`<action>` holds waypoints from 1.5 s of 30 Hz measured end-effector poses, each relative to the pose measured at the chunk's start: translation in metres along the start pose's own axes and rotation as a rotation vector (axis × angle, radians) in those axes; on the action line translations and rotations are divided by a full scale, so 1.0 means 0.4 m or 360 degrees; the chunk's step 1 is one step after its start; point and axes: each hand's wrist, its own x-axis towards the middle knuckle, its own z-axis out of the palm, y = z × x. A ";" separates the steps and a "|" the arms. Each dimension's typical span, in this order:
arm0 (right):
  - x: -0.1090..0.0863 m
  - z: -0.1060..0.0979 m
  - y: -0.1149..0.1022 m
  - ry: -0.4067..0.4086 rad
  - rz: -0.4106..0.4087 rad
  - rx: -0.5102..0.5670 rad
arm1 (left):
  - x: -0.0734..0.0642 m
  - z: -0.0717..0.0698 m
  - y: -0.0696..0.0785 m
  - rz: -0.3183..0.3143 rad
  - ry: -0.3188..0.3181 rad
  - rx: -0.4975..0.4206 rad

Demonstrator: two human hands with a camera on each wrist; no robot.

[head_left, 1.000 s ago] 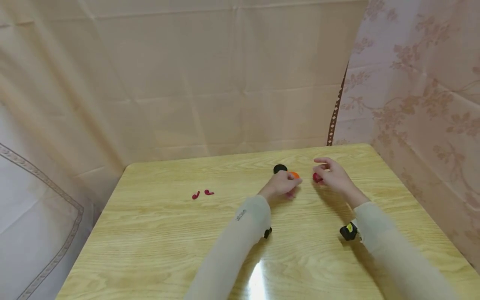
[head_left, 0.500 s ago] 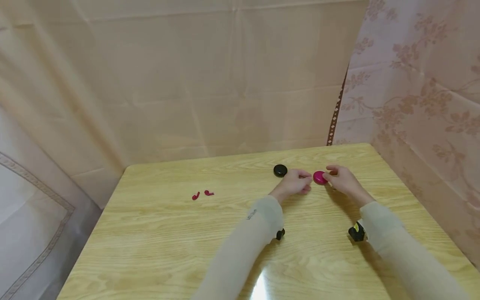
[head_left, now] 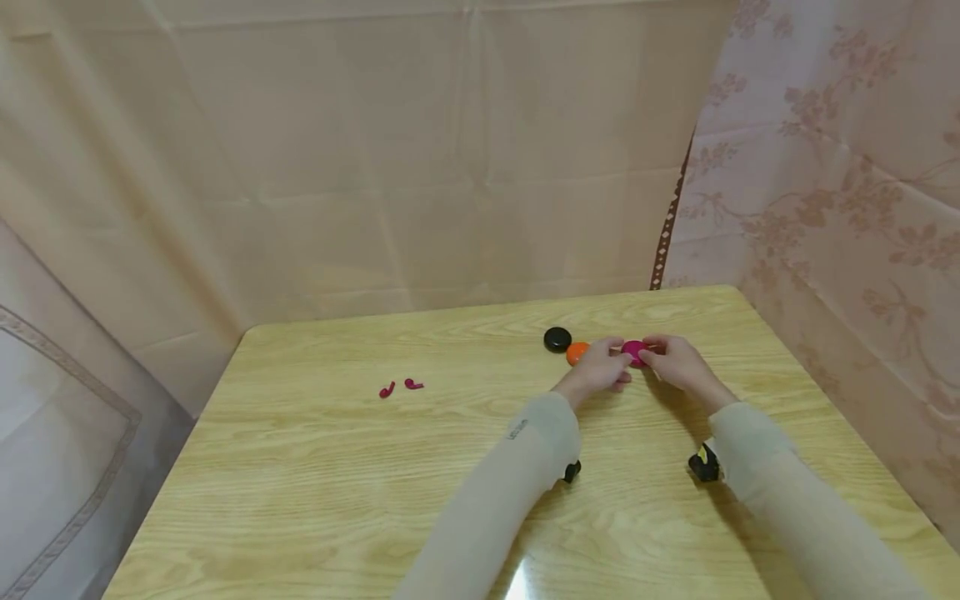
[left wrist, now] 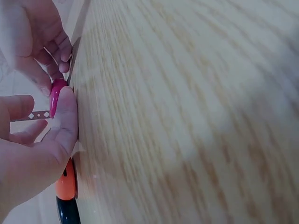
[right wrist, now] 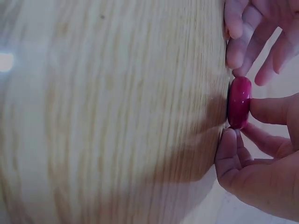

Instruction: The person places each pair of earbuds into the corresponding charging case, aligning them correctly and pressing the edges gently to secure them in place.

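Far right on the pale wooden table, I have the right hand pinching a glossy round magenta disc, the left hand loosely spread at its edge: positioning, I judge, needing a light, steady grip next.

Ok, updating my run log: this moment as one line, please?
left hand at pink disc; right hand holds it; orange disc by black disc

Right of centre, the magenta disc looks like smooth, glossy plastic. The wood-grain tabletop shines at bottom centre.
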 end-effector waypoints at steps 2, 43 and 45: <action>0.000 0.002 0.000 -0.0013 -0.0018 0.0042 | -0.001 0.001 0.000 -0.0014 0.0015 0.0019; 0.011 -0.023 0.032 -0.0366 -0.0075 0.0077 | -0.029 -0.004 -0.036 -0.0012 0.0037 0.0146; 0.010 -0.023 0.033 -0.0357 -0.0074 0.0066 | -0.029 -0.003 -0.036 -0.0004 0.0035 0.0137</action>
